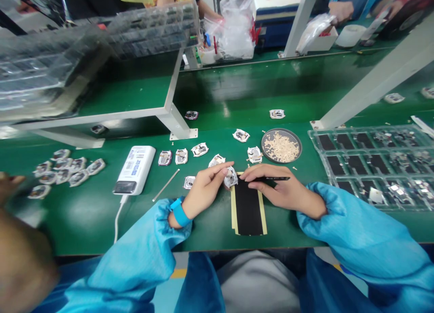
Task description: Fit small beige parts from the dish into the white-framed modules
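Your left hand (206,186) pinches 1 small white housing (231,177) between thumb and fingers, at the far left corner of the black pad (249,213) with yellow edging. Your right hand (278,186) is closed in a pencil-like grip on a thin black tool (281,178), its working end toward that housing; whether the tip touches, you can't tell from here.

For good control, pinch the housing by its rim, leave its inner parts uncovered, and rest both wrists on the green bench (210,227). Use small finger movements and light tip pressure, since the parts inside look delicate.

Just beyond your left fingers lies another housing (217,160); mind your knuckles there. Farther right, the round dish (299,149) holds pale bits, so give it elbow room. The compartmented clear tray (327,153) sits at right. At left are the white device (135,166) with its cable and, past it, a cluster of housings (63,163) near another person's blurred hand (10,184).
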Motion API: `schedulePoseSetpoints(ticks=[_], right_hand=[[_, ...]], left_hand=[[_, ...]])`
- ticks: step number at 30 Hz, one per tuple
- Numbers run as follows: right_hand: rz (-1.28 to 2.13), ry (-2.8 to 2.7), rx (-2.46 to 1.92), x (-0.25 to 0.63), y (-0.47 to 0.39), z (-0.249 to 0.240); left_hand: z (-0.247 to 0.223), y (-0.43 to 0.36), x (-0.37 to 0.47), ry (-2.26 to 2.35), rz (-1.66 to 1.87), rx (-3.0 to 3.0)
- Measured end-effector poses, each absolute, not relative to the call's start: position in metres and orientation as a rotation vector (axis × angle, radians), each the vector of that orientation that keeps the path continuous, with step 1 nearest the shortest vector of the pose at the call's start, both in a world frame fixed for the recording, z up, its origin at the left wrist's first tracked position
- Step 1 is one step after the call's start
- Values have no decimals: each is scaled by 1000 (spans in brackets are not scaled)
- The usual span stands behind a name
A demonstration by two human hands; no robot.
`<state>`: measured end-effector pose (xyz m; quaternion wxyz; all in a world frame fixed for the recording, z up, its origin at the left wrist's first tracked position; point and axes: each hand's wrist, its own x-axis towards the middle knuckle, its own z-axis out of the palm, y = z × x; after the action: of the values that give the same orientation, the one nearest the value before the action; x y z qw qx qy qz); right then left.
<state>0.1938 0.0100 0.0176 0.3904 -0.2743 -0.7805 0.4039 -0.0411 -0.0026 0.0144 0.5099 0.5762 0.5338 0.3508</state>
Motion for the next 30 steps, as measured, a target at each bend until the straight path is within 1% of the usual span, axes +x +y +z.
schedulePoseSetpoints(ticks=[8, 15, 19, 24, 27, 30], right_hand=[[998, -1927, -707, 191, 8, 12], [873, -1588, -890, 183, 4, 12], [1025, -1338, -1007, 178, 9, 11], [1172, -1105, -1013, 177, 19, 9], [1223, -1064, -983, 183, 23, 12], [1225, -1170, -888, 190, 23, 18]], left_hand=[[14, -1, -42, 1283, 845, 1328], [22, 1, -40, 1037, 880, 875], [24, 0, -40, 1025, 851, 763], [20, -2, -39, 1025, 843, 784], [20, -2, -39, 1068, 849, 801], [21, 0, -39, 1104, 862, 815]])
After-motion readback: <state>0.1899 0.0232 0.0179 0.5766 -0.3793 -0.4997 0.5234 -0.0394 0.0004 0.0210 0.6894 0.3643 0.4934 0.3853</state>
